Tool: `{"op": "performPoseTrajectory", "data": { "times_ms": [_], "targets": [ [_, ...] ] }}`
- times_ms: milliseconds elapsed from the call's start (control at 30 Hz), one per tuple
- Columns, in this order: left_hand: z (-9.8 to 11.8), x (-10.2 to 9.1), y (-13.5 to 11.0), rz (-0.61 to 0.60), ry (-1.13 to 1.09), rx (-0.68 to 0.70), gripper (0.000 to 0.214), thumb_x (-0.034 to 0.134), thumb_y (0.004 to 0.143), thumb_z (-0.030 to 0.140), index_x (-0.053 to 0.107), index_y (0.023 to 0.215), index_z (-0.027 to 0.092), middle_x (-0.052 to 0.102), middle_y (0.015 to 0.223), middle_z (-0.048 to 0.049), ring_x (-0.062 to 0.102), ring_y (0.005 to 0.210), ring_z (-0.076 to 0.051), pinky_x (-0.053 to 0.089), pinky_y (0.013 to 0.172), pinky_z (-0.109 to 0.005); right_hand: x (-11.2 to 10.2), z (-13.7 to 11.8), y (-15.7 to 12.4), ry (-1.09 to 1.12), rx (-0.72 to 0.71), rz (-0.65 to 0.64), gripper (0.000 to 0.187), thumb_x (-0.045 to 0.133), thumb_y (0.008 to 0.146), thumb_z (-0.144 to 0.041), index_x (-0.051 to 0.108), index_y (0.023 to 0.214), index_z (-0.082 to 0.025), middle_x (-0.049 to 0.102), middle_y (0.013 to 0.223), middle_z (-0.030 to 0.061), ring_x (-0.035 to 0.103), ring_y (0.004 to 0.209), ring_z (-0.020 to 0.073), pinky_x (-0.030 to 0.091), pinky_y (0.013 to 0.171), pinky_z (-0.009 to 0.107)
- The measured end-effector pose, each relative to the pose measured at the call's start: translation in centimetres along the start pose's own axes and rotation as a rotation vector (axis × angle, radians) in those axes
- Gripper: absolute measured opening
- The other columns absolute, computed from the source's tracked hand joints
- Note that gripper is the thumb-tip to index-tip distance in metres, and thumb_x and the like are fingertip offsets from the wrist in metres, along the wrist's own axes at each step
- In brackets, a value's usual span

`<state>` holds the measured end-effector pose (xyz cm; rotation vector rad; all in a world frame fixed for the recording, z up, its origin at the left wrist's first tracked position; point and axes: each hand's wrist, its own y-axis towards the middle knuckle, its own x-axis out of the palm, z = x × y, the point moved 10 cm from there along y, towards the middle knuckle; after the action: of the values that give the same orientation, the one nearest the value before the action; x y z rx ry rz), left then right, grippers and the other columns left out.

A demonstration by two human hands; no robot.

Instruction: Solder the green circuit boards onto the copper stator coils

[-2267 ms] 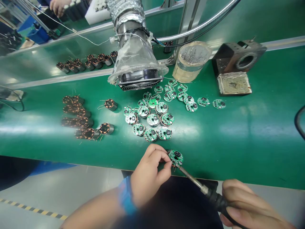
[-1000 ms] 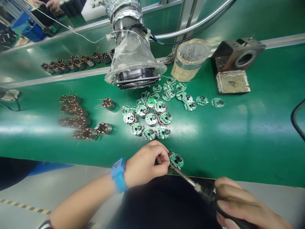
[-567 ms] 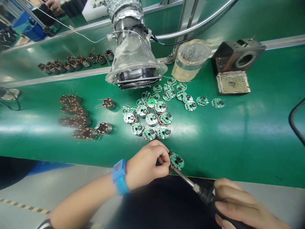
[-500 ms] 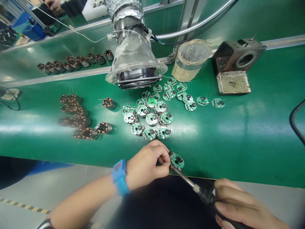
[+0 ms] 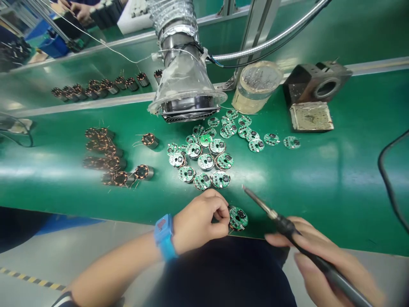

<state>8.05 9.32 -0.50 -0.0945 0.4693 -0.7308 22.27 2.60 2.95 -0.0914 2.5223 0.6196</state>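
Note:
My left hand (image 5: 204,215), with a blue watch on its wrist, is closed at the left edge of a round green circuit board (image 5: 238,218). The board sits on a copper-wound motor stator near the table's front edge; what the fingertips pinch there is mostly hidden. My right hand (image 5: 322,251) is wrapped round the black handle of a soldering iron (image 5: 273,214). The iron's tip points up and left, apart from the board and above it in view. Just beyond my left hand stand several stators topped with boards (image 5: 206,162).
Loose circuit boards (image 5: 255,145) lie farther back. Bare stators (image 5: 142,172) stand at left. A fume extractor hood (image 5: 188,94) hangs over the table's back, beside a cloudy tub (image 5: 257,87) and a soldering iron stand (image 5: 315,94). Another person's hands (image 5: 79,12) show at upper left.
The soldering iron has lifted off the board's left edge, its tip now up and to the right. My left hand has stayed at the board. The whole view has shifted slightly.

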Motion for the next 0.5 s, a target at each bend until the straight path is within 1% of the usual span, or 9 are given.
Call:
{"op": "performPoseTrajectory", "data": {
  "times_ms": [33, 100, 133, 200, 267, 300, 367, 433, 500],
  "targets": [
    [0.1, 0.0, 0.0, 0.006, 0.007, 0.012, 0.012, 0.056, 0.069, 0.001, 0.055, 0.069, 0.013, 0.054, 0.09, -0.0047, 0.054, 0.068, -0.009, 0.049, 0.068, -0.022, 0.8, -0.6, 1.0, -0.01, -0.057, -0.028, 0.031, 0.047, 0.083, -0.013, 0.051, 0.112, -0.025, 0.069, 0.092, 0.0039, 0.061, 0.099, 0.0162, 0.05, 0.086, 0.031],
    [0.3, -0.1, -0.1, 0.019, 0.019, 0.034, 0.012, 0.056, 0.069, 0.001, 0.056, 0.07, 0.013, 0.054, 0.088, -0.0043, 0.054, 0.069, -0.009, 0.05, 0.068, -0.022, 2.5, -1.3, 2.4, -0.039, -0.121, -0.078, 0.028, 0.051, 0.08, -0.008, 0.053, 0.103, -0.023, 0.065, 0.107, 0.007, 0.058, 0.106, 0.0163, 0.05, 0.085, 0.029],
    [0.4, -0.2, -0.2, 0.027, 0.023, 0.042, 0.012, 0.056, 0.069, 0.001, 0.056, 0.07, 0.013, 0.055, 0.087, -0.0041, 0.055, 0.07, -0.01, 0.05, 0.069, -0.022, 3.2, -1.3, 2.7, -0.061, -0.12, -0.098, 0.026, 0.054, 0.079, -0.007, 0.054, 0.098, -0.023, 0.064, 0.111, 0.0072, 0.057, 0.107, 0.0168, 0.05, 0.085, 0.029],
    [0.5, -0.4, -0.6, 0.066, 0.029, 0.043, 0.011, 0.057, 0.071, 0.002, 0.057, 0.072, 0.013, 0.056, 0.085, -0.0038, 0.056, 0.072, -0.011, 0.051, 0.07, -0.024, 4.4, -1.1, 2.8, -0.093, -0.111, -0.147, 0.024, 0.06, 0.076, -0.008, 0.053, 0.093, -0.024, 0.063, 0.11, 0.006, 0.057, 0.108, 0.0178, 0.051, 0.085, 0.031],
    [0.4, -0.7, -1.3, 0.142, 0.023, 0.026, 0.009, 0.056, 0.076, 0.006, 0.058, 0.081, 0.014, 0.058, 0.086, -0.0045, 0.058, 0.076, -0.012, 0.052, 0.074, -0.025, 5.1, -1.0, 2.4, -0.116, -0.089, -0.184, 0.024, 0.062, 0.075, -0.012, 0.053, 0.094, -0.024, 0.063, 0.11, 0.0056, 0.058, 0.106, 0.018, 0.051, 0.085, 0.03],
    [0.3, -0.8, -1.8, 0.183, 0.019, 0.022, 0.011, 0.057, 0.078, 0.009, 0.058, 0.088, 0.014, 0.059, 0.09, -0.0054, 0.06, 0.08, -0.013, 0.053, 0.076, -0.026, 5.0, -0.9, 2.1, -0.129, -0.072, -0.178, 0.024, 0.061, 0.076, -0.013, 0.053, 0.096, -0.024, 0.062, 0.112, 0.0054, 0.06, 0.104, 0.0174, 0.052, 0.085, 0.029],
    [0.2, -0.5, -2.6, 0.247, 0.033, 0.042, 0.026, 0.062, 0.078, 0.015, 0.057, 0.104, 0.013, 0.06, 0.1, -0.0082, 0.061, 0.09, -0.016, 0.053, 0.083, -0.029, 4.3, -0.9, 1.7, -0.156, -0.026, -0.101, 0.022, 0.061, 0.077, -0.016, 0.052, 0.095, -0.024, 0.062, 0.113, 0.0052, 0.063, 0.099, 0.0162, 0.054, 0.081, 0.025],
    [0.3, 0.1, -3.2, 0.305, 0.09, 0.102, 0.04, 0.068, 0.075, 0.02, 0.055, 0.112, 0.013, 0.061, 0.109, -0.0108, 0.06, 0.099, -0.019, 0.052, 0.089, -0.032, 3.2, -0.9, 1.4, -0.18, 0.027, 0.021, 0.021, 0.064, 0.076, -0.018, 0.05, 0.091, -0.024, 0.065, 0.107, 0.0042, 0.066, 0.091, 0.0153, 0.055, 0.075, 0.021],
    [0.6, 0.6, -3.7, 0.38, 0.168, 0.178, 0.041, 0.068, 0.076, 0.021, 0.056, 0.114, 0.013, 0.062, 0.112, -0.0122, 0.06, 0.103, -0.02, 0.05, 0.092, -0.032, 2.7, -0.8, 1.2, -0.168, 0.075, 0.11, 0.022, 0.065, 0.074, -0.017, 0.047, 0.085, -0.024, 0.068, 0.102, 0.0038, 0.068, 0.085, 0.0154, 0.056, 0.071, 0.02]
  ]
}}
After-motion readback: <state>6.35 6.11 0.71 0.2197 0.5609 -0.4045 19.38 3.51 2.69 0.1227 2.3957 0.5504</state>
